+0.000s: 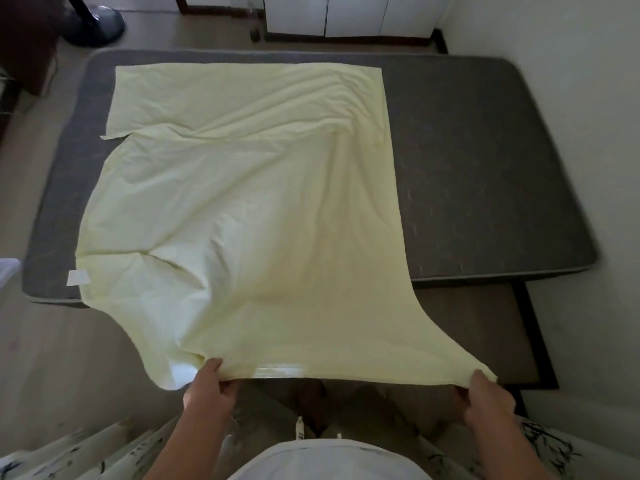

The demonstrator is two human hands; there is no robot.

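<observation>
Head view, looking down from the near end of a low bed. A grey mattress (485,168) filled most of the field and lay on a dark bed frame (533,341), whose near right corner projected beyond it. A pale yellow sheet (242,220) covered the left and middle of the mattress, leaving a broad strip on the right bare. Its far edge lay close to the far edge of the mattress, and diagonal wrinkles crossed its far part (a small flap protruded at the left side). The near portion was raised off the mattress and stretched toward the person, held in the air above the floor. Beyond the mattress stood white cabinet doors (346,15), and a round fan base (100,26) rested on the floor at far left. The two hands were well apart, each clamped on the sheet's near edge, which ran taut between them. The left hand (207,386) pinched it a little inside the left corner, thumb on top, so that the corner drooped past the hand. The right hand (485,400) gripped the near right corner. A white label (79,278) lay on the mattress's near left corner, just beside the sheet.
</observation>
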